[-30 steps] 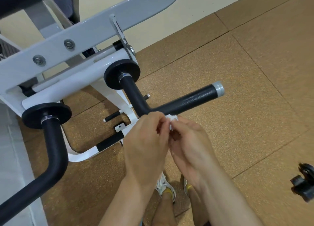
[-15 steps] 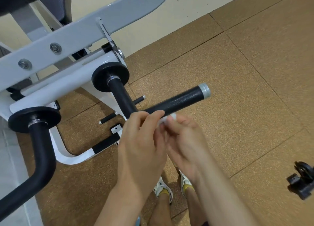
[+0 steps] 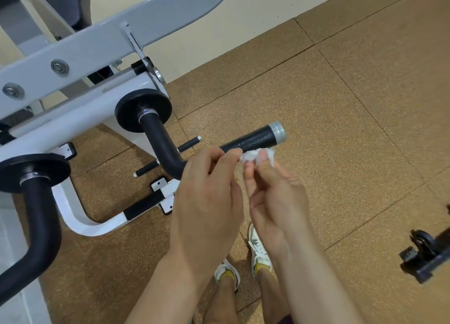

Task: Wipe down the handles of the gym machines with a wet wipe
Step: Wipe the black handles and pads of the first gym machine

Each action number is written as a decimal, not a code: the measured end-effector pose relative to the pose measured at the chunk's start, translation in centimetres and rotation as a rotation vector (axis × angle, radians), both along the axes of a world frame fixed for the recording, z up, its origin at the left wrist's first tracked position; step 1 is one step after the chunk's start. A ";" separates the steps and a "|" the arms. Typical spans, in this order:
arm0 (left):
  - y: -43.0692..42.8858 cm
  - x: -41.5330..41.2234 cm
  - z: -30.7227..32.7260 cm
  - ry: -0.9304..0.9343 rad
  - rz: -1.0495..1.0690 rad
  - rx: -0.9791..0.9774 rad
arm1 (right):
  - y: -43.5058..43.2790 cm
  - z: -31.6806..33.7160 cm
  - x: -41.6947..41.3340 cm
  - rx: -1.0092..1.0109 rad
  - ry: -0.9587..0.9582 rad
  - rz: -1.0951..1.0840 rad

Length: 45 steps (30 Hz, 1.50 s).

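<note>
Our right hand (image 3: 272,197) pinches the crumpled wet wipe (image 3: 255,156) at its fingertips while our left hand (image 3: 207,202) closes thumb and forefinger on the wipe's left edge. The wipe sits just on the near side of the black handle (image 3: 253,139), possibly touching it. The handle's long axis runs from the bend at left up to the silver end cap (image 3: 278,131) at far right, and we judge the right hand nearer that free end.

Single head-worn camera, aimed steeply down and forward, close above both hands (image 3: 241,202), handle (image 3: 253,141) and floor (image 3: 341,128).

brown floor tiles (image 3: 341,104), white sneakers (image 3: 258,248), and a black clamp-like object (image 3: 426,258) at right.
</note>
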<state>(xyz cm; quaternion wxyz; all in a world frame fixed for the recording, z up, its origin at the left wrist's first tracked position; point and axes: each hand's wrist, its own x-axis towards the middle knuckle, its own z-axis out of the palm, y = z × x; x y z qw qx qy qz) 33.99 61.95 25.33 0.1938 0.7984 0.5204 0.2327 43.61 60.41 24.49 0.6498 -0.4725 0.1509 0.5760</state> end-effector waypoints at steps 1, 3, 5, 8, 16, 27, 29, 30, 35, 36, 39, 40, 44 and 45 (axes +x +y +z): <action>0.1 0.1 0.1 -0.008 0.006 -0.002 | -0.1 0.1 -0.6 0.008 -0.029 0.096; 0.3 0.2 0.2 -0.007 0.015 0.006 | 0.1 0.3 -0.9 0.013 -0.101 0.174; 0.2 0.3 0.1 0.011 -0.001 0.014 | 0.7 0.5 0.3 -0.017 -0.138 0.035; 0.0 0.5 0.2 0.018 -0.019 0.020 | 1.1 0.7 1.0 -0.006 -0.127 0.006; 0.0 1.5 1.0 0.018 -0.070 -0.071 | 0.8 0.6 4.2 -0.029 -0.532 0.233; 1.3 -0.5 0.9 -0.053 0.064 -0.079 | 10.2 6.0 8.6 -0.166 -1.601 1.743; 1.4 -1.7 0.9 -0.065 0.206 -0.107 | 11.1 6.0 7.8 -0.182 -1.667 1.934; 1.5 -2.4 0.8 -0.079 0.292 -0.136 | 11.5 5.9 7.2 -0.168 -1.677 2.007; 1.5 -3.5 0.2 -0.099 0.414 -0.256 | 13.9 5.5 3.9 -0.010 -1.499 2.298; 1.6 -3.7 0.3 -0.097 0.397 -0.262 | 14.3 5.7 4.2 -0.016 -1.457 2.334; 2.0 -4.4 0.2 -0.090 0.395 -0.290 | 14.8 6.2 5.8 -0.087 -1.380 2.368; 2.1 -4.5 0.2 -0.077 0.401 -0.284 | 14.8 6.0 5.9 -0.070 -1.367 2.350; 2.7 -3.5 0.1 -0.005 0.393 -0.226 | 14.5 3.8 3.8 0.151 -1.235 2.204; 3.0 -3.2 0.3 -0.010 0.433 -0.239 | 14.6 3.5 3.5 0.213 -1.224 2.190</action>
